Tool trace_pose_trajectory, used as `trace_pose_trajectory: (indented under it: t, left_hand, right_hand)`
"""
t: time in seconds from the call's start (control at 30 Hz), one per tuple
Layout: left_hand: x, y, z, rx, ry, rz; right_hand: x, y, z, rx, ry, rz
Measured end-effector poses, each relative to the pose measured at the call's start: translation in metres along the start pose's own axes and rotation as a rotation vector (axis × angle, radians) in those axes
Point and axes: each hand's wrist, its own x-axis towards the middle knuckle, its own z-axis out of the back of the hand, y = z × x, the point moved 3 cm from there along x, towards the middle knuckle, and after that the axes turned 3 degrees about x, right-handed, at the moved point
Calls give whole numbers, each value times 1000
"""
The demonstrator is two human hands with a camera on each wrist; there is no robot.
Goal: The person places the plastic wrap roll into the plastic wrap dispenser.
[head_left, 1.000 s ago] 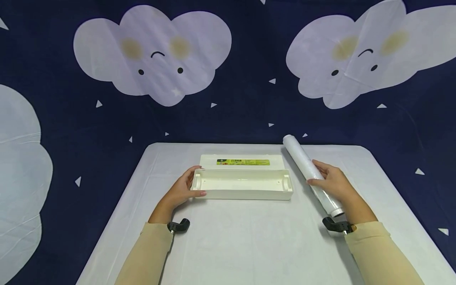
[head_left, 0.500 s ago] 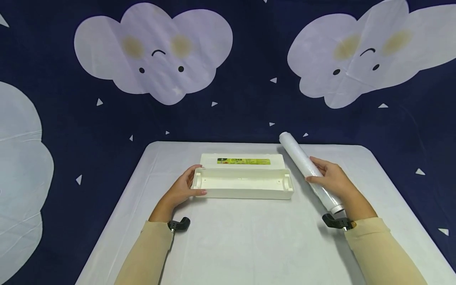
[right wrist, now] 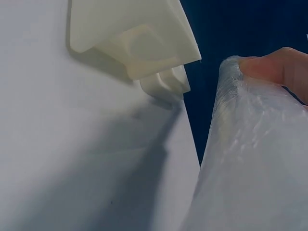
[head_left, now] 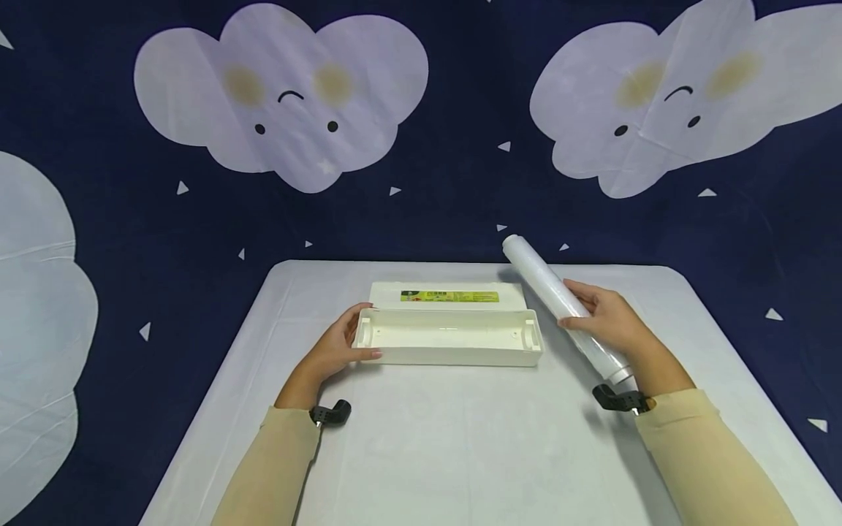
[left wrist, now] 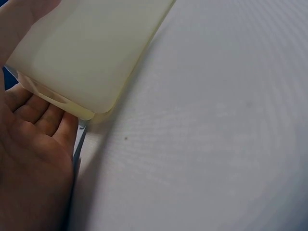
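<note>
A long white plastic box (head_left: 447, 356) lies with its open side showing, and I see no roll inside it. Its lid (head_left: 513, 296), with a yellow-green label (head_left: 450, 296), lies flat just behind. My left hand (head_left: 332, 345) grips the box's left end, thumb on the front wall and fingers round the end and back. In the left wrist view the box wall (left wrist: 91, 57) sits between thumb and fingers. Over the table's right side my right hand (head_left: 608, 318) holds a roll of cling film (head_left: 549, 287) slantwise, its far end raised. The right wrist view shows the thumb against the film (right wrist: 260, 159).
A white cloth covers the table (head_left: 460, 446). Behind it hangs a dark blue sheet (head_left: 454, 212) printed with clouds. Black camera mounts (head_left: 332, 413) sit on both wrists.
My right hand has shifted the roll of cling film leftward and slightly up, its far end rising toward the back edge. The left hand and the box have stayed put.
</note>
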Motion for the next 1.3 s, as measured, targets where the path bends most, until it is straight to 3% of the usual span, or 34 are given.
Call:
trace_pose_trajectory:
  t: [0.4,1.0,1.1,1.3]
  left_hand:
    - [1,3,2,-12,-2,-7]
    - [1,5,3,6,-9,12]
    - [0,1,2,6,-4,18]
    - [-9,-24,-4,-10,0,8]
  right_hand:
    - [7,12,-7,7,30,-17]
    - [24,28,-18,3,65,33]
    - [28,29,-19,-11,63,46]
    - [34,32,-23,-4,70,92]
